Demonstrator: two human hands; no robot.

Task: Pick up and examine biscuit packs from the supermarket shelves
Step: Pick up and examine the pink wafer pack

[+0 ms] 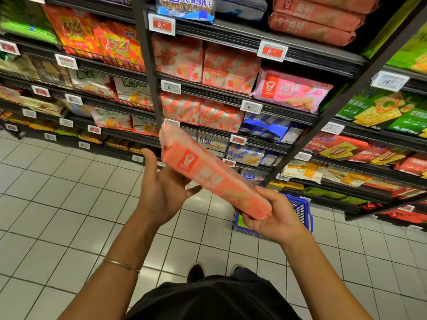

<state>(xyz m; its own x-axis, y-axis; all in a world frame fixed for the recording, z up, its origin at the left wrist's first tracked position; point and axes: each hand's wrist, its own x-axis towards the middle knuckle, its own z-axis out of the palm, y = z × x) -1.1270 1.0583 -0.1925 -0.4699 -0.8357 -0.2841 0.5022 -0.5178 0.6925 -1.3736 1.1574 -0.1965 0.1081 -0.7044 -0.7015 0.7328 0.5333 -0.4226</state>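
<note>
We face stocked shelves (208, 94), a blue basket (302, 211) on the floor (57, 192) below. The pink biscuit pack (208, 174) slants in mid-air before them. Our left hand (161, 188) props its upper part, fingers spread, and our right hand (275, 215) grips its lower end.
</note>
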